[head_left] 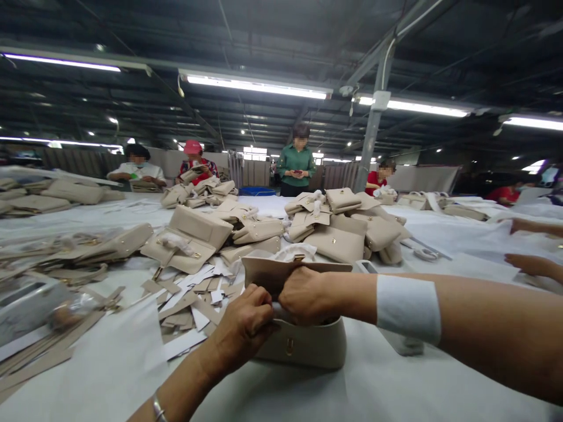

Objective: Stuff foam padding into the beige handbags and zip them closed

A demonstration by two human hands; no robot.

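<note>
A beige handbag (303, 347) stands upright on the white-covered table in front of me, its flap (259, 271) raised at the back and a gold clasp on its front. My left hand (246, 322) is closed on the left edge of the bag's opening, thumb and fingers pinched together. Wearing a white band (408, 308) on the forearm, my right hand (308, 294) reaches into the mouth of the bag. Its fingers are curled and their tips are hidden, so what they grip does not show. White wrapping (295, 252) shows behind the flap.
Piles of beige handbags (338, 239) lie beyond, with an open bag (197, 230) at left. Beige and white scraps (191, 308) spread left of my bag. Co-workers surround the table; another person's hands (528, 264) are at far right.
</note>
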